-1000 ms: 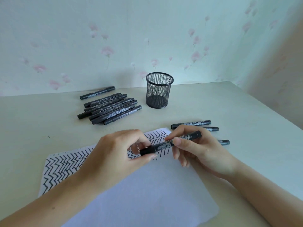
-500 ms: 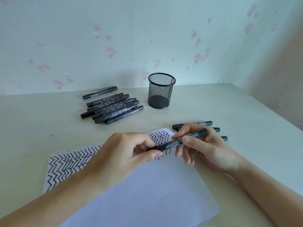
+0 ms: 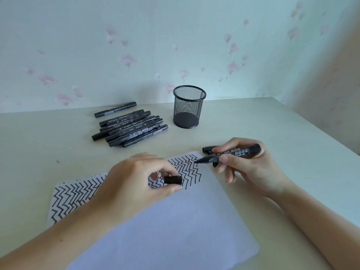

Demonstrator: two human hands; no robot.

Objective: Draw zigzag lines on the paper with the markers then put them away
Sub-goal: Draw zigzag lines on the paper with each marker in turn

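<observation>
A white sheet of paper [image 3: 175, 227] lies on the table with black zigzag lines along its far edge. My right hand [image 3: 251, 168] grips an uncapped black marker [image 3: 233, 153], its tip over the paper's far right corner. My left hand [image 3: 136, 182] pinches the marker's black cap [image 3: 173, 180] above the drawn lines. A pile of several black markers [image 3: 128, 129] lies at the back left. A black mesh pen cup [image 3: 188, 107] stands empty behind the paper.
A few more black markers [image 3: 207, 150] lie on the table just behind my right hand, mostly hidden by it. The beige table [image 3: 272, 129] meets a flowered wall at the back. The table's right edge runs diagonally at the far right.
The cap has come off the marker. My left hand drew back left with the cap while my right hand moved the marker to the right.
</observation>
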